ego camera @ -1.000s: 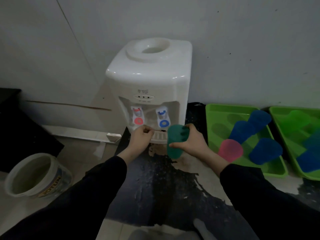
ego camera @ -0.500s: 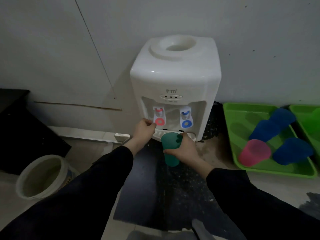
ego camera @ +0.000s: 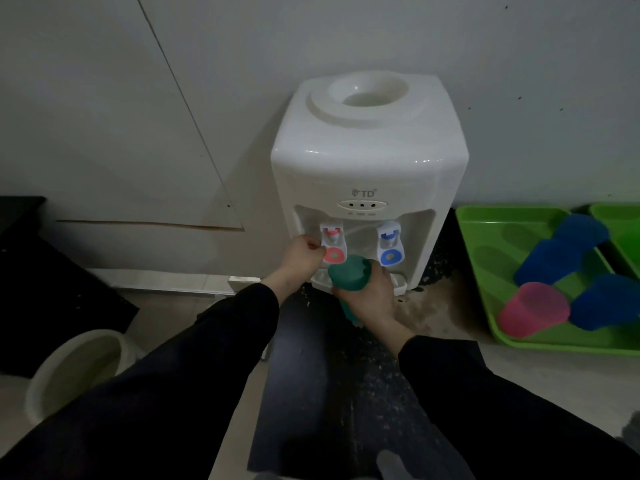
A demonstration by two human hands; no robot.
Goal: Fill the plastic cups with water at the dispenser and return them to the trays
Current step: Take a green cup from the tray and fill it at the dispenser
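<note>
Here, right hand (ego camera: 371,303) grips cup (ego camera: 347,276).

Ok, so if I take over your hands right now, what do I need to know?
Left hand: fingers curled on the red tap of the dispenser.
Right hand: grips the teal cup, mouth up, just under that tap.
Things: blue cups and a pink cup sit in the green tray; a second tray shows at the right edge.
Done: cup is at the tap. I cannot tell if water is in it.
Left: fill it, set it in a tray, then do the others.
</note>
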